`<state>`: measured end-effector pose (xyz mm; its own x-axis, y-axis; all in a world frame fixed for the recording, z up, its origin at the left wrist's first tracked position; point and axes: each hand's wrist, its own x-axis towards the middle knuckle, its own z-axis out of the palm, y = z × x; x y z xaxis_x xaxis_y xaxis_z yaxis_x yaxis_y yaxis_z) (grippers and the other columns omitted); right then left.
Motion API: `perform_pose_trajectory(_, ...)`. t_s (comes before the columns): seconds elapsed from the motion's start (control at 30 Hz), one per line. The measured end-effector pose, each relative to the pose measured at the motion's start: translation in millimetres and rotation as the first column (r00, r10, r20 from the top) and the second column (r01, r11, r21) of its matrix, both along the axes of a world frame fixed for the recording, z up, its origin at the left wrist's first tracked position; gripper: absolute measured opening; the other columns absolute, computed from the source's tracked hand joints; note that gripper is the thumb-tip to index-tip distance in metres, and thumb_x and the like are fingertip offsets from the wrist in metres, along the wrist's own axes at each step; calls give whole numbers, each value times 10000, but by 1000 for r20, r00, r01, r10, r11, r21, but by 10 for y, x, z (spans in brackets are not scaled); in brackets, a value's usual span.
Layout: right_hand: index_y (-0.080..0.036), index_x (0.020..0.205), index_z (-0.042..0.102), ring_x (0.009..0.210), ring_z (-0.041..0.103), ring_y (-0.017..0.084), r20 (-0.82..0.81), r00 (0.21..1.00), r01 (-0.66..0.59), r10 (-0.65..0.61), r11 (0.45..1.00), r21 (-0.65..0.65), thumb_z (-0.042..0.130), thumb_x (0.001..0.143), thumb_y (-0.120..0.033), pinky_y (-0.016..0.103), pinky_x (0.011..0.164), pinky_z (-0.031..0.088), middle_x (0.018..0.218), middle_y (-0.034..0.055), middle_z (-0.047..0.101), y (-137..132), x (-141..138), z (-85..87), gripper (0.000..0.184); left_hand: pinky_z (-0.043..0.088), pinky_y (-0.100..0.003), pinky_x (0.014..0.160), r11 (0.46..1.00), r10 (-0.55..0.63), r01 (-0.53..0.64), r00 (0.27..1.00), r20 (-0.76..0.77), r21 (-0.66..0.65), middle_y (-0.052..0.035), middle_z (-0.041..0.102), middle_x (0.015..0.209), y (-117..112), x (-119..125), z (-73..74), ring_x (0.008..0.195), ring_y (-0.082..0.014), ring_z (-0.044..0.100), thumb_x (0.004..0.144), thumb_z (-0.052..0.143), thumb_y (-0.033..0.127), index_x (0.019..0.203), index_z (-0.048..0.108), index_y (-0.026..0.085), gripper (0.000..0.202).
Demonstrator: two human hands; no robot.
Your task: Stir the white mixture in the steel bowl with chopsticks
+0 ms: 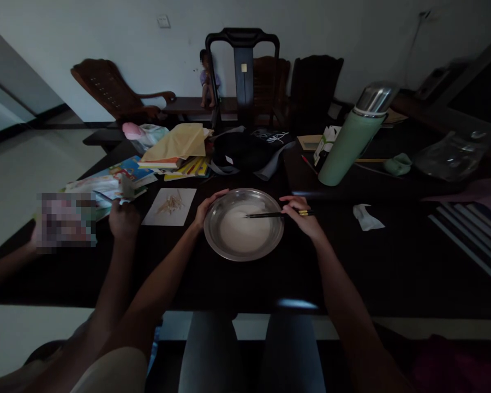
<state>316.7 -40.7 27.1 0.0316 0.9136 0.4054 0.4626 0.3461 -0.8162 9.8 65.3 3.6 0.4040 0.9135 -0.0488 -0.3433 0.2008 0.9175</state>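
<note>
A round metal bowl point(213, 240) holding a pale, whitish liquid point(245, 232) stands on the dark table in front of me. My left hand point(208, 207) is closed on the bowl's left rim. In my right hand point(300, 214) is a pair of black chopsticks point(265, 215) with gold bands near the upper ends. Their tips reach over the bowl to the liquid; whether they dip in is hard to tell. Left of the bowl, several thin light sticks point(171, 203) lie in a loose heap on a white sheet of paper point(155, 215).
At the left, another person's hand point(124, 219) is near books point(137, 170). Behind the bowl lie a book stack point(175, 147) and a black bag point(249, 153). A green thermos point(349, 144) stands at back right. A crumpled tissue point(368, 218) lies to the right.
</note>
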Motion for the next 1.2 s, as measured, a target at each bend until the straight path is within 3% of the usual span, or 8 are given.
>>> perform_pose_trajectory(0.13, -263, 603, 647, 1059, 562, 242, -70, 995, -67, 66, 998, -6, 484, 914, -501, 464, 992, 400, 1009, 20, 727, -21, 31, 20, 424, 305, -462, 1113, 1000, -1, 1, 1000, -1, -4, -71, 669, 1189, 9, 3, -10, 1260, -362, 479, 807, 568, 367, 1115, 713, 161, 398)
perform_pose_trajectory(0.23, -271, 665, 679, 1082, 550, 247, -1, 992, -128, 128, 991, -22, 551, 879, -500, 461, 981, 402, 1066, 23, 715, -20, -53, 6, 338, 307, -465, 1107, 1000, 4, -4, 1000, -4, -5, -73, 675, 1181, 8, 1, -7, 1263, -366, 475, 815, 568, 363, 1117, 713, 156, 394)
perform_pose_trajectory(0.43, -261, 622, 650, 1035, 558, 248, -44, 999, 19, -17, 998, 54, 518, 896, -507, 478, 989, 376, 1005, 29, 722, -2, 34, 3, 392, 317, -478, 1084, 992, 122, -122, 990, -64, -3, -125, 663, 1190, -66, 60, 96, 1286, -368, 442, 885, 518, 317, 1127, 680, 80, 375)
perform_pose_trajectory(0.6, -262, 641, 657, 1038, 560, 242, -28, 992, -125, 125, 992, 9, 534, 888, -509, 448, 953, 411, 995, 25, 725, -16, -33, -3, 370, 352, -497, 1061, 983, 178, -181, 978, -107, -19, -105, 684, 1126, -111, 99, 156, 1251, -346, 473, 924, 485, 299, 1093, 668, 102, 317)
perform_pose_trajectory(0.67, -266, 678, 668, 1045, 551, 247, 28, 993, -113, 112, 994, 15, 584, 859, -504, 456, 952, 409, 1038, 28, 716, -8, -67, -19, 310, 361, -508, 1059, 981, 192, -191, 973, -130, 16, -88, 693, 1112, -102, 92, 141, 1247, -358, 480, 912, 489, 326, 1072, 689, 130, 322)
perform_pose_trajectory(0.83, -260, 622, 638, 1055, 546, 242, -21, 999, 27, -25, 995, 99, 506, 912, -480, 471, 996, 376, 1020, 26, 714, -18, 55, 11, 387, 336, -551, 1086, 988, 136, -120, 976, -172, 97, -50, 688, 1154, -27, 37, 36, 1266, -421, 459, 828, 530, 436, 1088, 734, 197, 408)
perform_pose_trajectory(1.03, -271, 677, 678, 1041, 556, 239, 4, 989, -148, 148, 989, 0, 547, 886, -496, 450, 950, 415, 1019, 23, 723, -18, -39, 1, 334, 363, -539, 1088, 989, 99, -76, 976, -191, 124, -8, 681, 1170, 24, -22, -57, 1298, -419, 436, 755, 573, 490, 1112, 743, 285, 446)
perform_pose_trajectory(1.2, -269, 648, 660, 1032, 561, 246, -27, 999, 22, -20, 998, 64, 532, 892, -501, 477, 986, 387, 991, 19, 728, 1, 36, -6, 360, 349, -501, 1112, 992, 62, -42, 985, -163, 120, 9, 664, 1206, 22, -20, -49, 1315, -374, 435, 780, 547, 479, 1087, 746, 295, 410)
